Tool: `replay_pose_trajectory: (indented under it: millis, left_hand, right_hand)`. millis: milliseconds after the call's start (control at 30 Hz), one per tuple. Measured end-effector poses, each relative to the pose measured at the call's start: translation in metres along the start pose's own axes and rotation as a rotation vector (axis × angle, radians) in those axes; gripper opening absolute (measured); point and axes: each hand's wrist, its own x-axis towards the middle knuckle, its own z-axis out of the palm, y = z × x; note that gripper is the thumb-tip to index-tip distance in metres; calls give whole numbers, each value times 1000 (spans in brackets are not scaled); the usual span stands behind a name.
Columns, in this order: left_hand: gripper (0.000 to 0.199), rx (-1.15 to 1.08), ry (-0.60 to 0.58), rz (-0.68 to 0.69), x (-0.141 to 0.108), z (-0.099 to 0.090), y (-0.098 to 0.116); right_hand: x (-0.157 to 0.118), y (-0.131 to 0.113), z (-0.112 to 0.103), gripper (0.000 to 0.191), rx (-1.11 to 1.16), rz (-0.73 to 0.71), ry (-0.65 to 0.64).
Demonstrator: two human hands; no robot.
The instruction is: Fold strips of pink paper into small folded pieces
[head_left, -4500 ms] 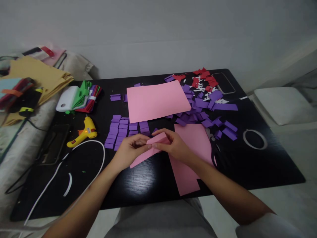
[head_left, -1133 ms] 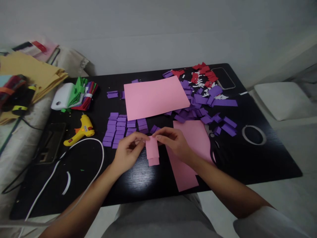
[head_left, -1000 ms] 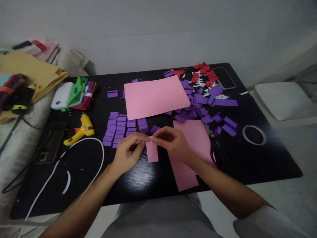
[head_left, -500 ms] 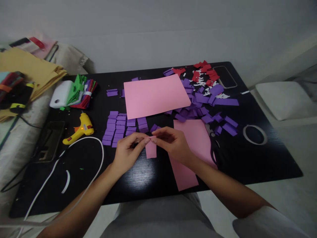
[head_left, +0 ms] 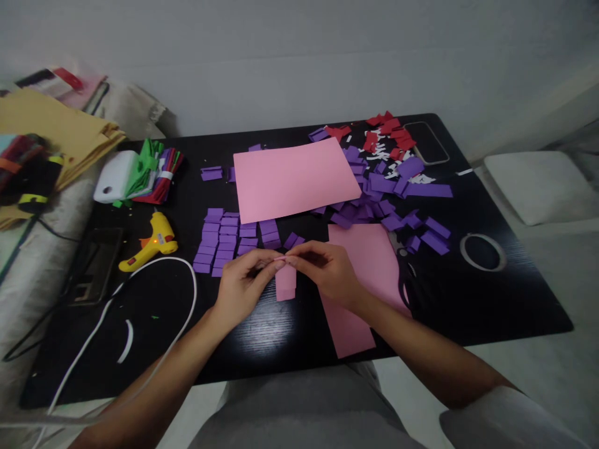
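Head view: left hand and right hand pinch a small folded strip of pink paper

Head camera shows both bare hands meeting near the middle of a black, glossy, rectangular surface. Each is closed, thumb against fingertips, on the upper end of the pink strip; its lower part hangs down between them, toward the person, with one layer's edge showing below another.

Just beyond the hands lie folded purple paper pieces set in columns, and past these a large pink rectangular paper sheet. Near the right hand, partly under the forearm, is a second pink paper sheet with an uneven outline; black-handled scissors lie at its right edge.

Farther right spreads a loose heap of purple paper pieces, with red paper pieces and thin white paper scraps behind it. A flat grey ring lies well apart, toward the right end.

On the left are a yellow glue gun showing a small orange light, a looped white cable and a curved white strip. Behind the glue gun, banded green and red strips rest against a white flat object with a round hole.
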Motion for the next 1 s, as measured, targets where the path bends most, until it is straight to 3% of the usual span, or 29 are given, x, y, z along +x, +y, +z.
replay_pose_trajectory:
  millis: [300,600,733,1000]
  left_hand:
    - [12,-185,7,-118,2,6,-5]
    - [15,-5,10,-19,-2,4,-9]
    - [21,-11,-1,-61,-3,5,-11]
    - [13,-46,24,-120,-1,4,-3]
  right_hand:
    - [0,2,2,18,35,15,52]
    - [2,5,0,15,-17,46,-37]
    - [3,5,-1,12,-19,32,8]
    - [3,1,-2,15,-54,36,-13]
